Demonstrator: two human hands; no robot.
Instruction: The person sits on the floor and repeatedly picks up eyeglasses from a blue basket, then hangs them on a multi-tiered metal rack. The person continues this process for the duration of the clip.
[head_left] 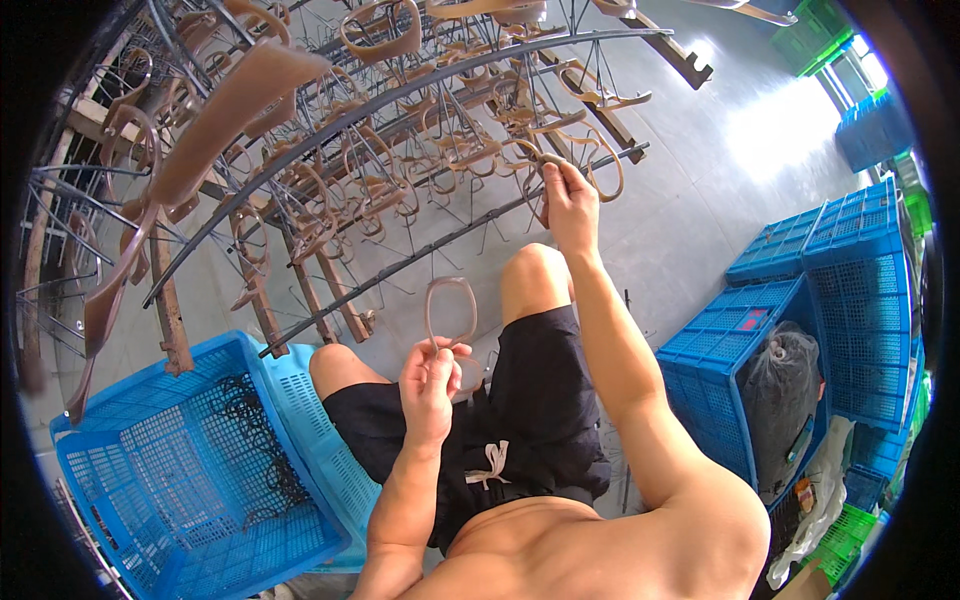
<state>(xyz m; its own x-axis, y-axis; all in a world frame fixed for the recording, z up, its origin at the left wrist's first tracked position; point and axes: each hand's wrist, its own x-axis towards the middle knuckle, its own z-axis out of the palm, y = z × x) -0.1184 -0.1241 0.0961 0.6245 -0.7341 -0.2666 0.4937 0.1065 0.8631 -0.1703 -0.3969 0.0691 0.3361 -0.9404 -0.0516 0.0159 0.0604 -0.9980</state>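
Observation:
My left hand pinches a pale brown eyeglass frame in front of my lap. One rim stands above the fingers; the other is partly hidden behind the hand. My right arm reaches forward to the near bar of a rack, where the fingers of my right hand close on another brown eyeglass frame at the bar's right end. Part of that frame is covered by the hand, and I cannot make out whether it is still hooked on the rack.
Rows of eyeglass frames hang from wire hooks on curved dark bars ahead; one large, blurred frame is close at upper left. A blue basket with dark wire pieces stands left. Blue crates are stacked right, one holding a plastic bag.

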